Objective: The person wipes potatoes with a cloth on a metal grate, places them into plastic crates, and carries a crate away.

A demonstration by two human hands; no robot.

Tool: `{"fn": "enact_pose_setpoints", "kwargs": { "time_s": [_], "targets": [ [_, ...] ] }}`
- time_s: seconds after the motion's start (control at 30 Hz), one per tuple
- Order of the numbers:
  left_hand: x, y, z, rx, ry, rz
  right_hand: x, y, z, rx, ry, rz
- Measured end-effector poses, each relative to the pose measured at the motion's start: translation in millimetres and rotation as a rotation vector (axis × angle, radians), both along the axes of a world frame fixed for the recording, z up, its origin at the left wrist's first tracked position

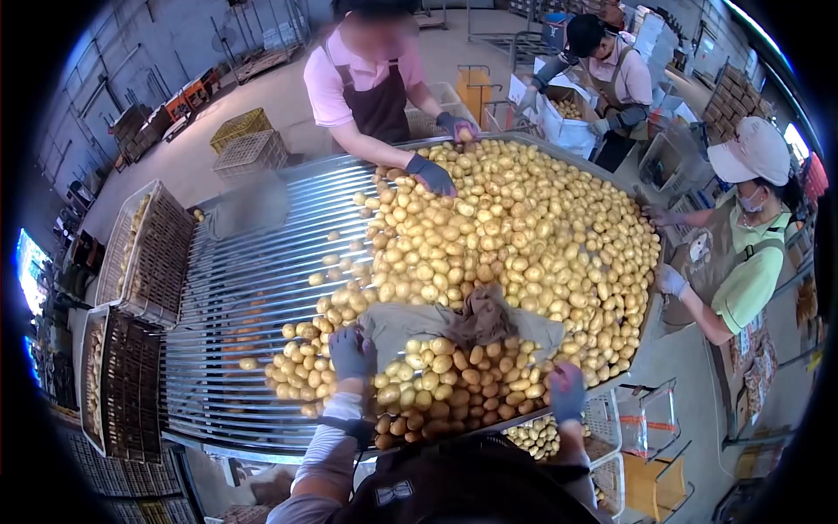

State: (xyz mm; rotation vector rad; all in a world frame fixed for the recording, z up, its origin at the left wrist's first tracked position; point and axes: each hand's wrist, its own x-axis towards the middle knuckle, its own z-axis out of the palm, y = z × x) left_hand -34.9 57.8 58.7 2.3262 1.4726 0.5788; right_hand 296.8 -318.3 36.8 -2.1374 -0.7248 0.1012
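Observation:
Many yellow potatoes (489,236) cover the right part of a metal roller table (253,323). My left hand (353,353), in a grey glove, rests at the left end of a grey-brown cloth (410,323) lying on the potatoes; its fingers point up, and whether they grip the cloth is unclear. Near the table's front edge, my right hand (566,392), gloved in grey with something reddish at the fingers, is beside the potatoes. What it holds, if anything, cannot be made out.
Across the table a person in pink (327,79) touches the potatoes with gloved hands. Another person (751,271) stands at the right edge, and a third (620,74) behind, by a white box (567,131). Plastic crates (157,253) stand at the left.

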Motion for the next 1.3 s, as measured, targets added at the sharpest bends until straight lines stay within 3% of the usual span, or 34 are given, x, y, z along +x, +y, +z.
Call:
{"fn": "enact_pose_setpoints", "kwargs": {
  "time_s": [0.03, 0.07, 0.13, 0.17, 0.23, 0.27, 0.3, 0.37, 0.4, 0.43, 0.5, 0.6, 0.63, 0.7, 0.73, 0.77, 0.8, 0.87, 0.93, 0.97, 1.0, 1.03, 1.1, 1.17, 1.2, 1.23, 1.3],
  "targets": [
    [2, -3, -4, 0.001, -0.001, 0.000, -4, 45, 7, 0.098, -0.053, 0.106],
    [3, -8, -13, -0.058, -0.223, 0.005, -9, 86, 32, 0.033, -0.241, 0.195],
    [4, -22, 1, -0.217, -0.562, 0.082, -17, 149, 43, 0.011, -0.220, 0.315],
    [-2, -24, 12, -0.209, -0.562, 0.088, -19, 172, 53, 0.019, -0.220, 0.322],
    [-17, -28, 36, -0.182, -0.890, 0.135, -24, 203, 65, -0.331, -0.223, 0.487],
    [-23, -36, 71, -0.031, -0.894, 0.141, -23, 206, 56, -0.329, -0.223, 0.497],
    [-43, -25, 71, 0.098, -0.917, 0.142, -18, 209, 40, -0.312, -0.258, 0.493],
    [-68, -38, 118, 0.333, -0.852, 0.241, -12, 206, 29, -0.292, -0.302, 0.501],
    [-81, -44, 126, 0.396, -0.919, 0.225, -12, 195, 31, -0.119, -0.205, 0.480],
    [-94, -57, 140, 0.487, -0.758, 0.223, -13, 182, 32, 0.047, -0.100, 0.456],
    [-108, -82, 160, 0.695, -0.502, 0.148, -15, 153, 42, 0.145, -0.317, 0.399],
    [-121, -94, 158, 0.735, -0.464, 0.088, -23, 116, 86, 0.490, -0.209, 0.063],
    [-111, -97, 161, 0.769, -0.440, 0.176, -18, 106, 96, 0.634, -0.236, -0.088],
    [-87, -95, 184, 0.777, -0.415, 0.192, 6, 93, 150, 0.679, -0.619, -0.102],
    [-78, -87, 198, 0.876, -0.248, 0.133, 22, 89, 153, 0.676, -0.629, -0.115],
    [-90, -69, 176, 0.721, -0.365, 0.055, 41, 83, 154, 0.606, -0.718, -0.225],
    [-78, -47, 180, 0.798, -0.349, 0.002, 64, 78, 155, 0.535, -0.803, -0.335],
    [-35, 5, 201, 0.870, -0.381, -0.128, 137, 97, 146, 0.542, -0.740, -0.326],
    [31, 64, 221, 0.899, -0.482, -0.188, 188, 159, 163, 0.902, -0.416, 0.029],
    [68, 96, 210, 0.933, -0.539, -0.168, 176, 200, 215, 0.848, -0.379, 0.029],
    [101, 119, 202, 0.778, -0.503, -0.145, 176, 226, 239, 0.353, -0.565, 0.026],
    [132, 137, 189, 0.624, -0.465, -0.124, 184, 251, 209, 0.276, -0.620, -0.007],
    [177, 146, 126, 0.737, -0.181, -0.099, 206, 303, 123, 0.093, -0.657, 0.018],
    [200, 146, 42, 0.403, -0.110, -0.392, 196, 300, 23, -0.107, -0.561, 0.176],
    [200, 121, -6, 0.345, 0.036, -0.384, 204, 303, -21, -0.199, -0.488, 0.284],
    [207, 106, -41, 0.276, 0.188, -0.370, 217, 312, -20, -0.204, -0.490, 0.286],
    [223, 112, -48, 0.228, 0.179, -0.338, 226, 317, -11, -0.316, -0.355, 0.197]
  ]
}}
